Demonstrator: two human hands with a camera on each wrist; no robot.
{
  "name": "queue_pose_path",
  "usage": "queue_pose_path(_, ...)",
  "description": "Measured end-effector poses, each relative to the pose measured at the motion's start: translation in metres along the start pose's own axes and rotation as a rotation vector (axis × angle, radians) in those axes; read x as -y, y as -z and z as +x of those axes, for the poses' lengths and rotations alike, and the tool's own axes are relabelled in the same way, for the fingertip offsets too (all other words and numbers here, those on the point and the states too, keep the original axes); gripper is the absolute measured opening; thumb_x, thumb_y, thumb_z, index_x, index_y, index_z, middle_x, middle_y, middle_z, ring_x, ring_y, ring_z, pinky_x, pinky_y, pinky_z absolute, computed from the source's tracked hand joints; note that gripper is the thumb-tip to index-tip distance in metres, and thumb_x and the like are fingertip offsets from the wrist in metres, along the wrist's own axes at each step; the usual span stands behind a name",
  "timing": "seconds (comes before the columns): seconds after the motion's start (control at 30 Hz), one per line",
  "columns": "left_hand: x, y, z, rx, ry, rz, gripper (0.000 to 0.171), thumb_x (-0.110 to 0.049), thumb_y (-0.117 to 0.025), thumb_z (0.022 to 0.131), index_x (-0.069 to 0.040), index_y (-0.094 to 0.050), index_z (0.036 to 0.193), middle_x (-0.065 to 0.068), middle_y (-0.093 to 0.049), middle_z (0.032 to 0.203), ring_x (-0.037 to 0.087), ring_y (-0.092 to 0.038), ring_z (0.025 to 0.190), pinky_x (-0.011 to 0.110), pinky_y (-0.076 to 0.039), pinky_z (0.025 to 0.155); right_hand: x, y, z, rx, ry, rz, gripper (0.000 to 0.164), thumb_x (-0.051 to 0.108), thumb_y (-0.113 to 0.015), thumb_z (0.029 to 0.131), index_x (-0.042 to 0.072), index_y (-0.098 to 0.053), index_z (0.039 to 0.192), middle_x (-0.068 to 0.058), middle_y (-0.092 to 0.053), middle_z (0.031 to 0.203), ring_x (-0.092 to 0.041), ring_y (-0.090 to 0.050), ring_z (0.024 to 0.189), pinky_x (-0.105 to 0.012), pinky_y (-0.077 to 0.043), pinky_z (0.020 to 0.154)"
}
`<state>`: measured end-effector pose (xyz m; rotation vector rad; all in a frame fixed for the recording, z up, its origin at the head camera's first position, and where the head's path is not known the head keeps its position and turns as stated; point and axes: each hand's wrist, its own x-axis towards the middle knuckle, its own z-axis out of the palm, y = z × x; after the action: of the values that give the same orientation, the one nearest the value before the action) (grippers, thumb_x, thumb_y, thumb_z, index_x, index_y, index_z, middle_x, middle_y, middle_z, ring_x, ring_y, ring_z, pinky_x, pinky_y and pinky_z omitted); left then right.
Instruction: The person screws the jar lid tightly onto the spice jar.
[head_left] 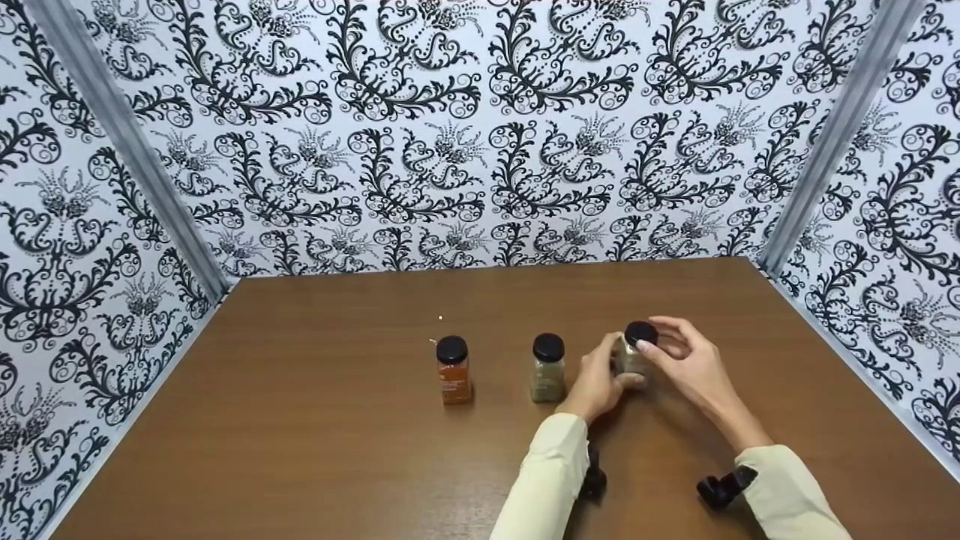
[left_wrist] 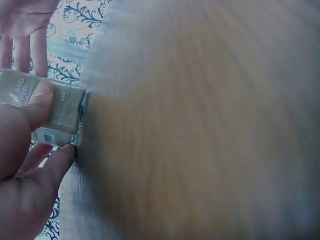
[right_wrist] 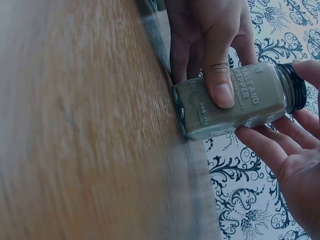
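A square glass jar (right_wrist: 235,102) labelled salt and pepper, with a black lid (head_left: 641,333), stands at the right of the table between both hands. My left hand (head_left: 596,382) grips its lower body, the thumb lying across the label in the right wrist view. At the lid, my right hand (head_left: 694,367) has its thumb on the near side and fingers round the far side. A similar jar (head_left: 548,381) of greenish-grey powder stands upright just left of my left hand. Farther left is a jar of orange-red spice (head_left: 454,382), also black-lidded.
The brown wooden table (head_left: 337,450) runs back to a wall (head_left: 420,150) with black scroll patterns. Small pale specks lie behind the orange-red jar. Patterned side panels (head_left: 885,247) border the table. Black devices (head_left: 724,489) sit at both wrists.
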<state>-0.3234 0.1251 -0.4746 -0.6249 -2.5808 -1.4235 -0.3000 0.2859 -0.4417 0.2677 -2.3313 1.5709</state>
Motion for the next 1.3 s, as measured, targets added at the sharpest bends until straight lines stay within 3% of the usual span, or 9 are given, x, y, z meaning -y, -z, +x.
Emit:
queue_pose_path(0.2, 0.0, 0.0006, -0.0001, -0.012, -0.017, 0.005, 0.056, -0.021, -0.08, 0.084, -0.016, -0.053, 0.133, 0.007, -0.071, 0.117, 0.018, -0.067, 0.109, 0.024, -0.052, 0.093, 0.0002, 0.0008, -0.0002, 0.008, 0.007, 0.011, 0.038, 0.017, -0.067, 0.097, 0.001, -0.059, 0.13, -0.026, -0.064, 0.129, 0.005, -0.066, 0.099, -0.022, -0.059, 0.076)
queue_pose_path(0.73, 0.0009, 0.0002, 0.0014, 0.007, 0.015, 0.004, 0.059, -0.023, -0.08, 0.083, -0.018, -0.052, 0.134, 0.007, -0.07, 0.119, 0.02, -0.066, 0.113, 0.026, -0.051, 0.095, -0.0012, 0.0006, -0.0006, 0.0, 0.004, -0.027, 0.039, 0.021, -0.068, 0.097, 0.001, -0.058, 0.129, -0.027, -0.065, 0.127, 0.007, -0.065, 0.1, -0.018, -0.057, 0.076)
queue_pose_path(0.97, 0.0012, -0.0003, 0.0012, 0.0, 0.011, 0.0, 0.058, -0.023, -0.08, 0.083, -0.018, -0.052, 0.134, 0.007, -0.07, 0.119, 0.02, -0.066, 0.112, 0.026, -0.051, 0.095, 0.0001, 0.0008, -0.0002, 0.008, 0.002, -0.026, 0.041, 0.022, -0.066, 0.097, 0.002, -0.057, 0.132, -0.025, -0.065, 0.128, 0.007, -0.066, 0.097, -0.027, -0.06, 0.076)
queue_pose_path(1.1, 0.0025, -0.0014, 0.0015, -0.007, 0.009, 0.007, 0.057, -0.023, -0.081, 0.083, -0.019, -0.053, 0.133, 0.005, -0.07, 0.117, 0.017, -0.065, 0.11, 0.025, -0.051, 0.093, -0.0004, 0.0003, -0.0003, -0.002, -0.018, -0.034, 0.04, 0.023, -0.068, 0.096, 0.001, -0.058, 0.128, -0.026, -0.065, 0.127, 0.009, -0.065, 0.097, -0.021, -0.058, 0.076)
queue_pose_path(1.3, 0.0025, -0.0017, 0.0013, -0.013, 0.01, 0.015, 0.057, -0.023, -0.081, 0.082, -0.019, -0.054, 0.132, 0.004, -0.071, 0.116, 0.016, -0.065, 0.109, 0.025, -0.051, 0.093, -0.0017, 0.0009, 0.0007, 0.009, -0.013, -0.047, 0.045, 0.025, -0.067, 0.097, 0.003, -0.056, 0.135, -0.024, -0.064, 0.131, 0.012, -0.062, 0.098, -0.016, -0.056, 0.08)
